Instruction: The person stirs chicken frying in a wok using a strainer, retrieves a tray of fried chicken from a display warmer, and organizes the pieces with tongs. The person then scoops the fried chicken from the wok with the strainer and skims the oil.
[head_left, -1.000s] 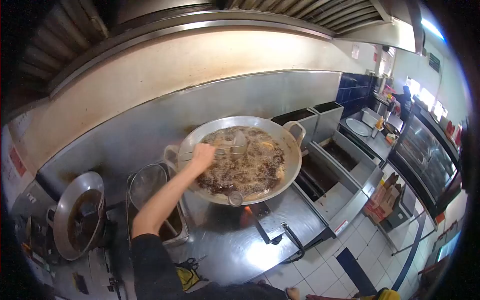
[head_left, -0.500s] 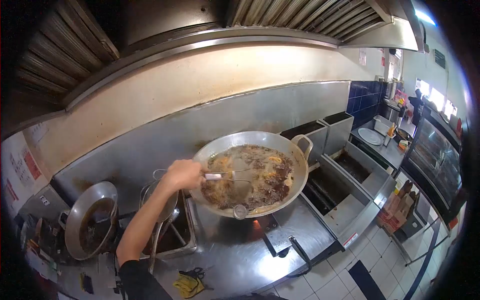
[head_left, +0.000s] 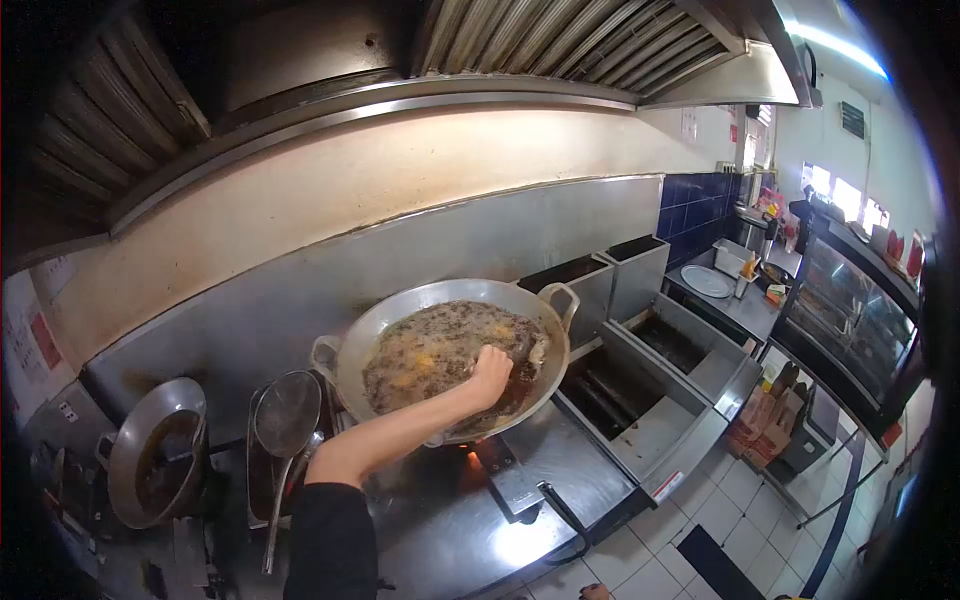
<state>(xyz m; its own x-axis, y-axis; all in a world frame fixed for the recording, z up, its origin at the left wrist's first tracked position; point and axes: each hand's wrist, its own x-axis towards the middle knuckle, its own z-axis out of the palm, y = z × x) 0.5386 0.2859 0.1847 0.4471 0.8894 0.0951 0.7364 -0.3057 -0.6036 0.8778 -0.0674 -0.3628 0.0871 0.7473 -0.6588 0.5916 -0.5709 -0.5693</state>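
Note:
My left hand [head_left: 490, 377] reaches over the front right part of a large wok [head_left: 350, 352], its fingers closed. The wire tongs in it are almost wholly hidden behind the fist. Dark oil [head_left: 430, 345] bubbles and foams in the wok. Orange-brown pieces of frying food [head_left: 425, 360] float there, and a paler lump [head_left: 539, 350] lies near the right wall. A round dial [head_left: 435, 438] sits at the wok's front rim, partly covered by my forearm. At the bottom edge a bit of my right hand [head_left: 595, 592] shows, its fingers cut off by the frame.
A flame [head_left: 473, 458] glows under the wok. On the left are a long-handled strainer [head_left: 287, 412] and a second wok [head_left: 120, 490] holding dark liquid. Steel fryer bays [head_left: 655, 440] stand right, with a plate [head_left: 707, 281] and glass cabinet [head_left: 865, 310] beyond.
My left hand has moved right and across the wok, from its left rim to its front right part. The tongs, plainly visible before, are now hidden. The view has shifted slightly.

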